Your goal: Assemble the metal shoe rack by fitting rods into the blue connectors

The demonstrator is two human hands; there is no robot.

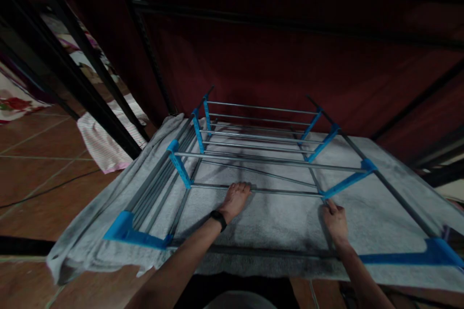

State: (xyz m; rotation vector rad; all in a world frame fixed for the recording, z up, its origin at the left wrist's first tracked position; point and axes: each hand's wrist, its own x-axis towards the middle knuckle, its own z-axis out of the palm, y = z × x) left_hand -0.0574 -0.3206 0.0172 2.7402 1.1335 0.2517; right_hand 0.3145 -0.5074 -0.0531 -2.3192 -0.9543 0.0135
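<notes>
A drying rack (270,163) of grey metal tubes with blue plastic joints lies partly unfolded on a grey blanket. My left hand (236,199), wearing a dark wristband, has its fingers wrapped over the lower front rod (282,191). Over to the right, my right hand (335,222) is closed, its thumb and finger at the lower end of a blue bracket (346,185) where a tube joins it. The fingertips there are partly hidden. Similar blue brackets (180,169) stand along the left side. Large blue corner pieces (132,231) sit at the near ends.
The grey blanket (275,224) covers the raised surface under the rack. Behind hangs a dark red curtain (253,67) with dark metal bars. At left, dark posts (97,67) rise beside a striped cloth (103,140) on the tiled floor (39,169). A thin cable crosses the tiles.
</notes>
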